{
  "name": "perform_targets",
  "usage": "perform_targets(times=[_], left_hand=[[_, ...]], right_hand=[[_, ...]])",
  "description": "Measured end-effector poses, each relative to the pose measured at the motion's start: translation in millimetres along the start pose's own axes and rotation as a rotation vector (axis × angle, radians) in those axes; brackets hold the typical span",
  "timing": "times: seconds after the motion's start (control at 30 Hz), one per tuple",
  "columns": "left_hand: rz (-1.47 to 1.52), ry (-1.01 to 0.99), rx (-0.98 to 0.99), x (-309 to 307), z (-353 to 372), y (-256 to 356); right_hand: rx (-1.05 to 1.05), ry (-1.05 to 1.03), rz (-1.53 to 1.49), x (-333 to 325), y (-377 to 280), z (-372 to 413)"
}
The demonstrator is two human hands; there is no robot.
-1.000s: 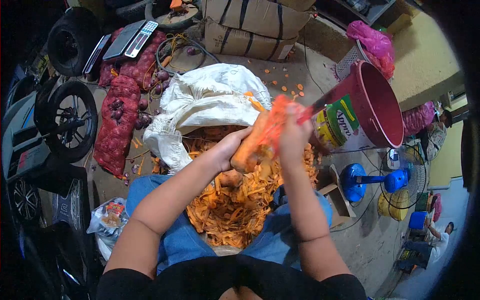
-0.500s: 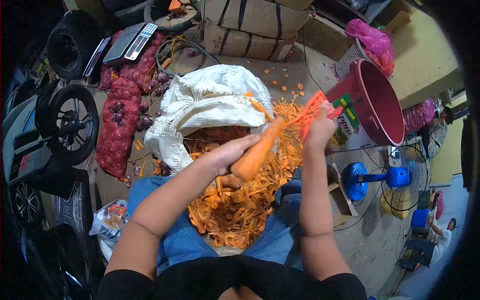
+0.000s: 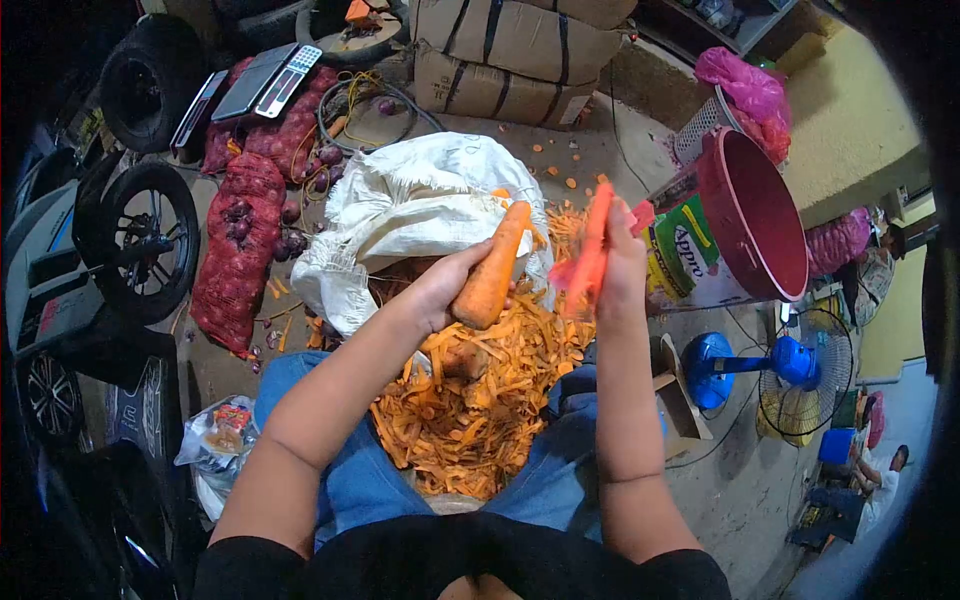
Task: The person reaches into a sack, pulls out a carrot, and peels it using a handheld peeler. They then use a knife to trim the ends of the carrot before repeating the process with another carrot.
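Floor [image 3: 725, 490] beneath white sack [image 3: 430, 185]; red sack [image 3: 237, 275]

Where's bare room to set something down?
On the right, nearer than the cardboard box and blue fan, floor looks mostly bare. Crowded: the middle, where carrot and red tool are held above heaped peelings, and the left, with its onion bag and wheel.

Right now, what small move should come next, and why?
I'd probably bring the red tool in the right hand against the carrot: the left hand holds the carrot, a gap separates it from the tool, and orange peelings lie below.
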State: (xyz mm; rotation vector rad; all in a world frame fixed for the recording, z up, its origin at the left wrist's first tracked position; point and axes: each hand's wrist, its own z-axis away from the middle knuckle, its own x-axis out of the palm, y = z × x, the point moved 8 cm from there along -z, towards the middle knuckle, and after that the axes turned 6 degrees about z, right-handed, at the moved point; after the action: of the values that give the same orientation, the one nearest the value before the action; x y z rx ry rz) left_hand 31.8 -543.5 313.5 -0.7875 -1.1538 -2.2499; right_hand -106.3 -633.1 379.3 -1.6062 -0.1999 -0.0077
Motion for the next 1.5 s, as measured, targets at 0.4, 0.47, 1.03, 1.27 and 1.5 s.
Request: perform_targets(times=[0.4,0.47,1.03,1.27,1.5], left_hand=[[0.269,0.001,0.034,7,-6,-13],[0.147,0.073,0.097,7,-3,-11],[0.059,-0.001,-0.171,12,12,-30],[0.183,0.085,0.057,5,0,-20],[-0.196,-0.097,-0.133,16,6,-48]], right_hand=[[-0.135,0.077,0.188,53,7,40],[-0.163,0.073,0.181,53,3,40],[-0.091,0.407,-0.018,-28,10,-6],[-0.277,0.116,0.350,54,-2,44],[-0.397,0.534,0.659,-30,-19,-2]])
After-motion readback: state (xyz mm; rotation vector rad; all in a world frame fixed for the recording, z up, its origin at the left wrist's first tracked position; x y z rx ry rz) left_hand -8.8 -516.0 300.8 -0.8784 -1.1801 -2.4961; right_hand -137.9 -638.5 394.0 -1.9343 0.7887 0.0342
